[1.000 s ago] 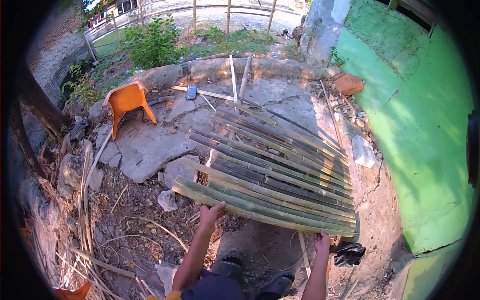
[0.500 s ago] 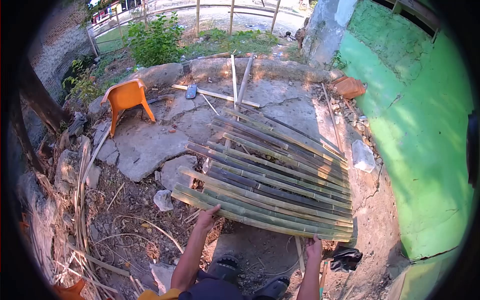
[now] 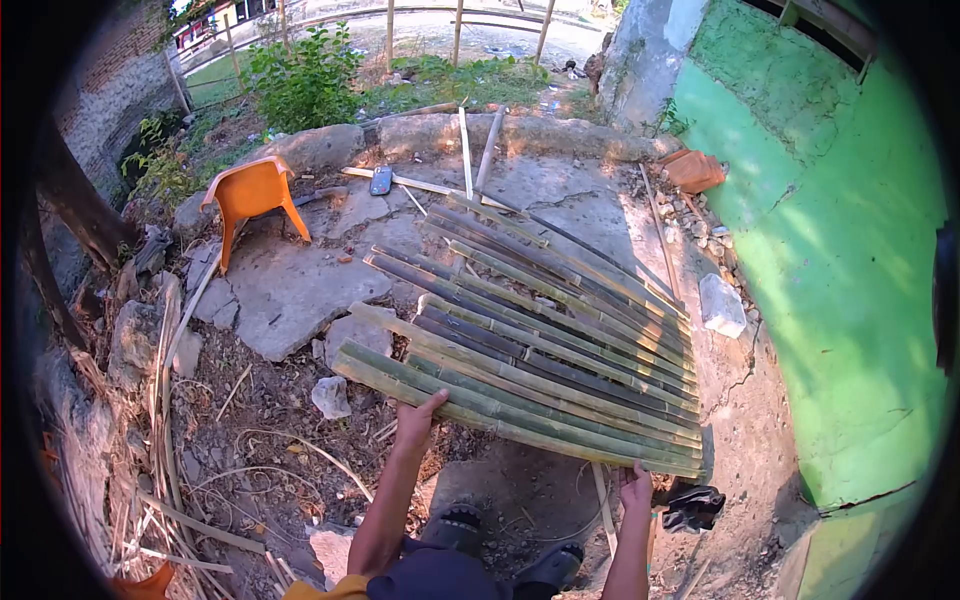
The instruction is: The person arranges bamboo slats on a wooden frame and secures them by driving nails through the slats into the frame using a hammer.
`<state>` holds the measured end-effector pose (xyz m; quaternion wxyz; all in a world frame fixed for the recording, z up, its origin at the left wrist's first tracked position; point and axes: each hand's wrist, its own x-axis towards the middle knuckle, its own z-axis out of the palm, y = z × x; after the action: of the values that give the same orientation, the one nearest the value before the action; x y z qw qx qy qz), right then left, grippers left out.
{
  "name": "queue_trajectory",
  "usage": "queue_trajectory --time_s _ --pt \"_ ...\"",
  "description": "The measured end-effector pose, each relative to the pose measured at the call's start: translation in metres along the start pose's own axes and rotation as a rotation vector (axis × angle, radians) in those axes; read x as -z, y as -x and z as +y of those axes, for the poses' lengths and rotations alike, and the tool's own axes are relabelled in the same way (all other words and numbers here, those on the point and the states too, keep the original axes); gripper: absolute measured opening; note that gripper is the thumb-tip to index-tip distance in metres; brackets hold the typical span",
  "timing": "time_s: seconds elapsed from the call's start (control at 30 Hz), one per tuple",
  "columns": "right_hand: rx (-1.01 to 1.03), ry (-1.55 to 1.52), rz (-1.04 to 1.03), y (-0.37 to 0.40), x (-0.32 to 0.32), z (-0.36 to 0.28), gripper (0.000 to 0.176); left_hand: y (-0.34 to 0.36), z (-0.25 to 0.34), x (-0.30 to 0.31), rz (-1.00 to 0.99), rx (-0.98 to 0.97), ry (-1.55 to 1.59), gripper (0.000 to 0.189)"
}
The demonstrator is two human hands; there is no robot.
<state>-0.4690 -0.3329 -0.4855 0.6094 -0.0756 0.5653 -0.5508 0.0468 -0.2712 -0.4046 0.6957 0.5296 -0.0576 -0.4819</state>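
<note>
A row of split bamboo slats point(image 3: 545, 350), some green and some dark, lies side by side in front of me, their right ends lined up and their left ends uneven. My left hand point(image 3: 417, 418) grips the near edge of the closest green bamboo slat point(image 3: 480, 410) towards its left end, thumb on top and fingers hidden beneath. Close to the right end of that same slat, my right hand point(image 3: 635, 487) pinches its near edge. The slat's left end looks lifted a little.
An orange plastic chair point(image 3: 252, 200) stands at the left back, with a phone point(image 3: 381, 181) on a strip beyond the slats. A white block point(image 3: 722, 305) sits by the green wall point(image 3: 830, 280). Black plastic point(image 3: 693, 508) lies right of my right hand; a stone point(image 3: 331, 397) is at left.
The near slats' left ends have shifted slightly left and up with my left hand. My right hand has moved slightly right and up, still at the edge.
</note>
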Motion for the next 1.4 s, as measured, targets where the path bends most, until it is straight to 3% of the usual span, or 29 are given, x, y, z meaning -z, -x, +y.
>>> queue_trajectory --time_s 0.07,0.13,0.27,0.43,0.53,0.73,0.83,0.97,1.4 --pt "-0.018 0.009 -0.005 0.000 0.000 0.001 0.033 0.003 0.005 -0.001 0.008 -0.033 0.016 0.052" --pt "-0.004 0.025 0.013 0.007 0.007 -0.003 0.029 0.010 0.010 0.007 -0.036 0.054 -0.085 0.051" --pt "0.001 0.054 0.045 0.025 0.034 -0.002 0.027 0.072 -0.003 0.019 0.047 -0.006 0.015 0.050" --pt "-0.014 0.101 0.012 0.019 0.042 0.008 0.038 0.052 -0.041 0.057 0.049 0.196 0.043 0.051" --pt "-0.018 0.116 0.041 0.012 0.051 0.015 0.042 0.055 -0.053 0.070 -0.006 0.117 0.089 0.049" --pt "-0.045 0.138 0.089 0.028 0.075 0.024 0.046 0.060 -0.104 0.115 0.029 0.191 0.060 0.047" --pt "-0.034 0.142 0.049 0.012 0.093 0.032 0.052 0.059 -0.096 0.113 0.055 0.301 0.095 0.046" --pt "-0.037 0.146 0.114 0.025 0.077 0.029 0.046 0.057 -0.097 0.115 0.046 0.328 0.083 0.044" --pt "0.054 0.127 0.036 0.031 0.079 0.034 0.050 0.060 -0.092 0.112 0.043 0.294 0.093 0.038"
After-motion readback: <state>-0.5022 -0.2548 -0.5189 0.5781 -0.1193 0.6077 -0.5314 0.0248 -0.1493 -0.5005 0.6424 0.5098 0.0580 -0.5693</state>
